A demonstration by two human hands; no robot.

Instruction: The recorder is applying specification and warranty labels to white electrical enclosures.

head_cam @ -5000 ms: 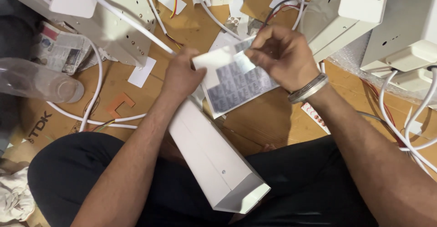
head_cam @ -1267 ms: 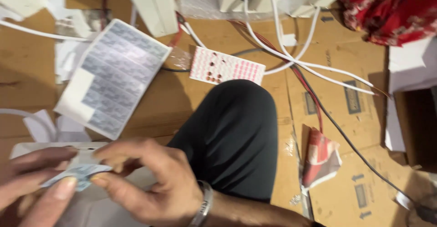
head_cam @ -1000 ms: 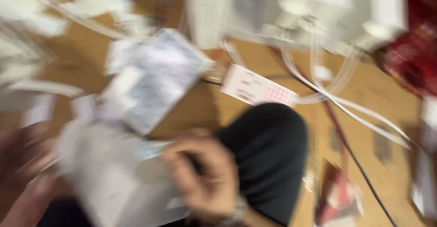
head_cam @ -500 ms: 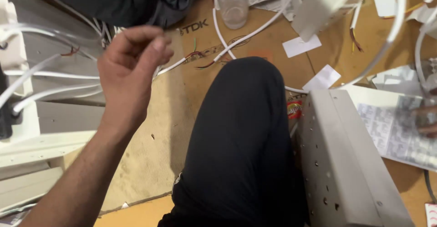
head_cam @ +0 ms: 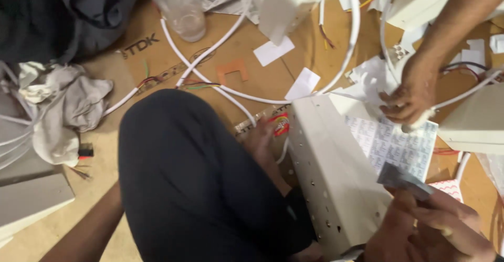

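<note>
My right hand (head_cam: 430, 229) is at the bottom right, its fingers pinched on a small grey sticker (head_cam: 400, 178). It sits against the near end of a long white perforated housing (head_cam: 336, 178) that lies beside my black-trousered knee (head_cam: 194, 178). Just beyond lies a sheet of grey stickers (head_cam: 399, 146). My left forearm (head_cam: 86, 230) runs in from the bottom left and passes behind the knee, so that hand is hidden. Another person's hand (head_cam: 412, 96) reaches in from the top right and grips a white cable at the sheet's far edge.
The cardboard floor (head_cam: 157, 57) carries looping white cables (head_cam: 220, 39), paper scraps, an upturned clear plastic bottle (head_cam: 178, 4), a red packet (head_cam: 281, 125), crumpled cloth (head_cam: 63, 109) at left, and more white housings (head_cam: 472, 120) at right and top.
The view has swung right, back over the housing and sticker sheet. My left hand, raised half a second ago, has dropped out of sight. My right hand now pinches a sticker.
</note>
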